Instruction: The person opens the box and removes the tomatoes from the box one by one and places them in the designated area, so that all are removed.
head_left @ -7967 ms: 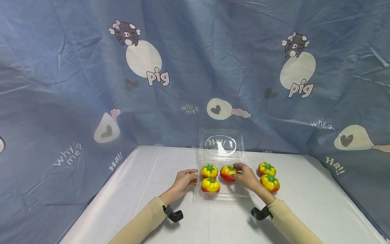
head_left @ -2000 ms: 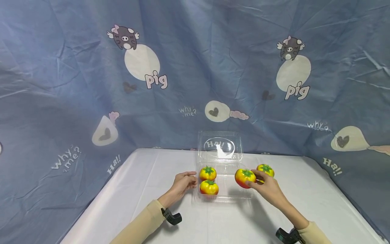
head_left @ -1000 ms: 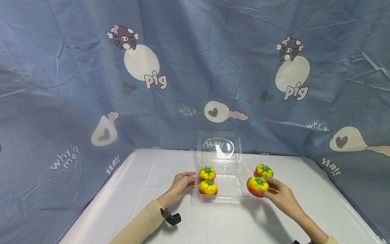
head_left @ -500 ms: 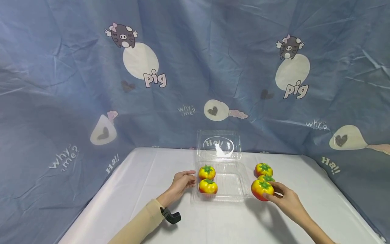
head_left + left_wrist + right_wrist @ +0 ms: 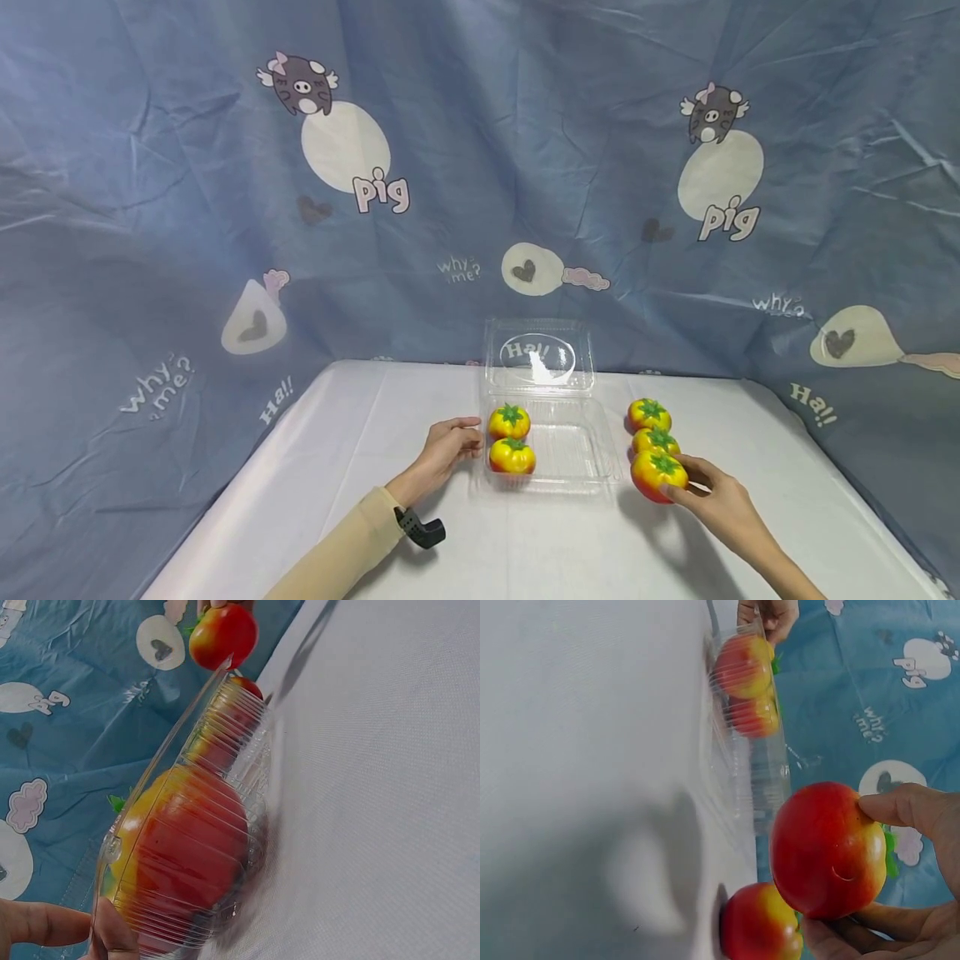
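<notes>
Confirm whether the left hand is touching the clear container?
Touching: the left wrist view shows the left hand pinching the clear container at its rim.

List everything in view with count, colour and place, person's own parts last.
White cloth-covered table: 1, white, lower middle.
Blue pig-print fabric backdrop: 1, blue, behind table.
Rectangular hinged plastic box: 1, clear, open on table.
Round glossy tomato-like fruits: 5, red-yellow with green tops; two in box's left side, two on table to its right, one held.
Curved black wrist device: 1, black, on left wrist.
Long beige sleeve: 1, beige, lower left.
Left grip: 1, bare, at box's left rim.
Right grip: 1, bare, holding the fifth fruit.
</notes>
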Action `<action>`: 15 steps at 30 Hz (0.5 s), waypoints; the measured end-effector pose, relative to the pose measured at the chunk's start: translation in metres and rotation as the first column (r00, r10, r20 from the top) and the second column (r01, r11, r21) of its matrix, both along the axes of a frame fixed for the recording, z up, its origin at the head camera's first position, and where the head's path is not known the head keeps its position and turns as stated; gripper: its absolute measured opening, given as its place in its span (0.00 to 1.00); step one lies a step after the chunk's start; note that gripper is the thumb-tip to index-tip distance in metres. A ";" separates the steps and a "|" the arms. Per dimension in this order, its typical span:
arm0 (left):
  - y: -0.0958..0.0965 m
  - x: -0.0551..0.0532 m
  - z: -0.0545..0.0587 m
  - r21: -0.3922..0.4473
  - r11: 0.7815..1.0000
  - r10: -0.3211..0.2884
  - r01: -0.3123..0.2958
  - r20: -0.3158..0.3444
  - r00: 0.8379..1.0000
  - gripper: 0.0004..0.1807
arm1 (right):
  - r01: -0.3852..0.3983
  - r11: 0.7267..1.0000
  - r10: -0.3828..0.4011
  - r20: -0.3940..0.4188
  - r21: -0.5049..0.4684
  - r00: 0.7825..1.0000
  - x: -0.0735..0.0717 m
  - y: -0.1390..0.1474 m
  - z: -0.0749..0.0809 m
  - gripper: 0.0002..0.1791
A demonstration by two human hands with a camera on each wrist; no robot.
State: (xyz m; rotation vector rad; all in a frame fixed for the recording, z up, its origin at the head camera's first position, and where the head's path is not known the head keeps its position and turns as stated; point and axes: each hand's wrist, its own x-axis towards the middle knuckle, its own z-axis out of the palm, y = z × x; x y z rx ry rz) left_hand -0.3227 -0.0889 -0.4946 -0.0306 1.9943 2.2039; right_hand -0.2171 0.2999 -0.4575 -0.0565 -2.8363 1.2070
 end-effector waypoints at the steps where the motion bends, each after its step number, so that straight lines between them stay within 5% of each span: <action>1: 0.000 0.000 0.000 -0.003 1.000 -0.001 0.001 -0.005 1.000 0.24 | 0.006 1.000 -0.006 0.002 0.000 1.000 0.000 0.001 -0.001 0.40; 15: 0.001 -0.002 -0.001 -0.005 1.000 0.006 -0.006 -0.003 1.000 0.23 | 0.049 0.998 -0.050 0.043 0.026 0.998 0.001 0.010 -0.014 0.40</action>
